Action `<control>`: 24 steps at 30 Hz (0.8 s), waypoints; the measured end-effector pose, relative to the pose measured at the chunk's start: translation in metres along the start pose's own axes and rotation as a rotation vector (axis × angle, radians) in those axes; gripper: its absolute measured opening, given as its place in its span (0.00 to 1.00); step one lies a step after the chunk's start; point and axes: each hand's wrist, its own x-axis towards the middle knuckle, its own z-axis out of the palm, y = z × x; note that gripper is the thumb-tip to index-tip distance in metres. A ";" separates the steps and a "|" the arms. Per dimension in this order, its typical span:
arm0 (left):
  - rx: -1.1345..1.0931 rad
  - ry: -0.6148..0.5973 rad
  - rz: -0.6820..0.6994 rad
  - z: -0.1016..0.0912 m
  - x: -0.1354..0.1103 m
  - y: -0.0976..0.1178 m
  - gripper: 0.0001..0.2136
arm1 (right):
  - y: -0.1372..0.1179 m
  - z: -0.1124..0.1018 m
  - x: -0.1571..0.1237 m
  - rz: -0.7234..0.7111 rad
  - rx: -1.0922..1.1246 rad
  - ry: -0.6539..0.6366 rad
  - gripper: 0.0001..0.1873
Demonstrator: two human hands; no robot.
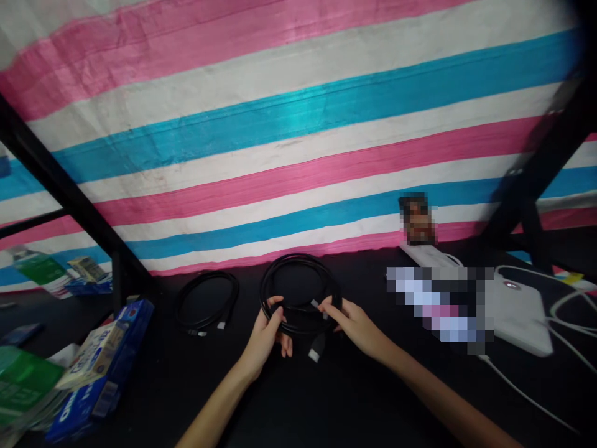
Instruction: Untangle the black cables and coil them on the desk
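A black cable (298, 258) is wound into a loose coil between my two hands, just above the dark table. My left hand (270, 330) is closed on the coil's left side, thumb on top. On the right side, my right hand (349, 317) pinches the coil close to a small metal-tipped end. Another plug (314, 350) with a pale metal tip hangs below the coil, between the hands. To the left, a second black cable (205, 274) lies coiled on the table, its two plugs pointing toward me.
Blue snack boxes (105, 379) and a green package (25, 379) lie at left. A white box-shaped device (522, 311) with white cords sits at right beside blurred-out items. Black frame bars (69, 199) slant up on both sides. A striped sheet (298, 155) hangs behind the table.
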 end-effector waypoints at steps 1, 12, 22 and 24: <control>0.006 0.002 0.008 0.000 0.000 0.000 0.27 | -0.001 0.000 -0.001 0.010 0.003 0.009 0.16; 0.054 0.012 0.015 0.004 0.001 -0.002 0.33 | 0.006 -0.005 0.001 0.055 -0.058 0.051 0.15; 0.046 0.068 0.088 -0.004 0.010 -0.003 0.36 | 0.003 0.004 0.010 0.080 0.264 0.123 0.26; 0.038 0.081 0.055 -0.007 0.012 -0.004 0.39 | 0.012 0.004 0.015 0.073 0.297 0.121 0.25</control>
